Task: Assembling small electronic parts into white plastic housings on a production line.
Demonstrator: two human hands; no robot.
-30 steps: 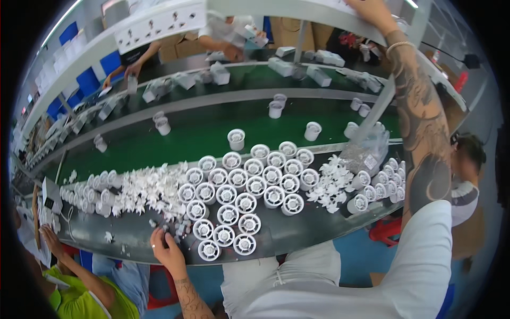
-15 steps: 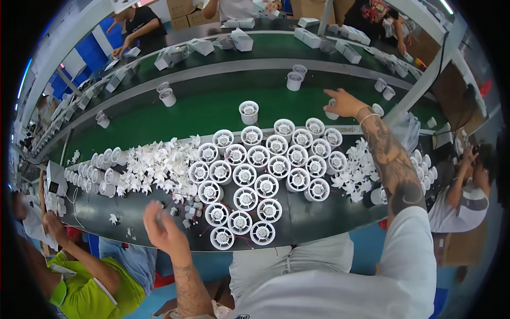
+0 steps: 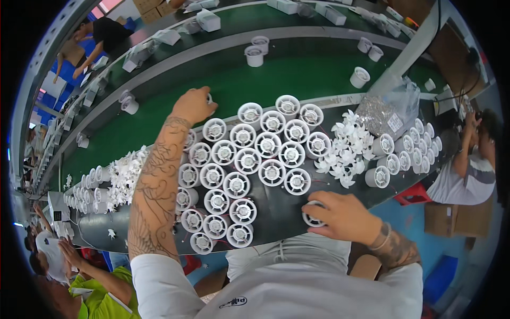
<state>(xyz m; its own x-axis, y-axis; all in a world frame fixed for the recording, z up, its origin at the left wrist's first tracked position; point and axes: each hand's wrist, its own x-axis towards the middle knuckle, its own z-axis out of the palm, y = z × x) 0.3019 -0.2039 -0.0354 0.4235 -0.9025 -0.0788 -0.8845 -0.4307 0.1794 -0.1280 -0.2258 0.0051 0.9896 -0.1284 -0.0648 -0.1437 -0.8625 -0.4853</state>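
Note:
My left hand [image 3: 192, 106] reaches over the green belt, its fingers curled around a white cylindrical fan housing [image 3: 209, 99]; only a sliver of that housing shows. Near the bench's front edge, my right hand [image 3: 340, 215] grips another round white fan housing [image 3: 313, 214] from its right side, thumb and fingers on its rim. Between my arms stand many like fan housings [image 3: 247, 160], spoked faces up, with thin red wires beside some. White fan impellers [image 3: 348, 143] lie heaped right of them, and another impeller heap [image 3: 125, 178] is partly behind my left forearm.
Further housings [image 3: 254, 56] sit on the green belt [image 3: 297, 69]. A clear bag of small metal parts [image 3: 380, 114] rests by a slanting post [image 3: 419, 45]. White boxes [image 3: 208, 20] line the upper shelf. Co-workers sit at left and right.
My right hand has come back from the belt to the front edge with a fan housing. My left hand, open before, has gone out over the belt and closed on one. The view has swung right.

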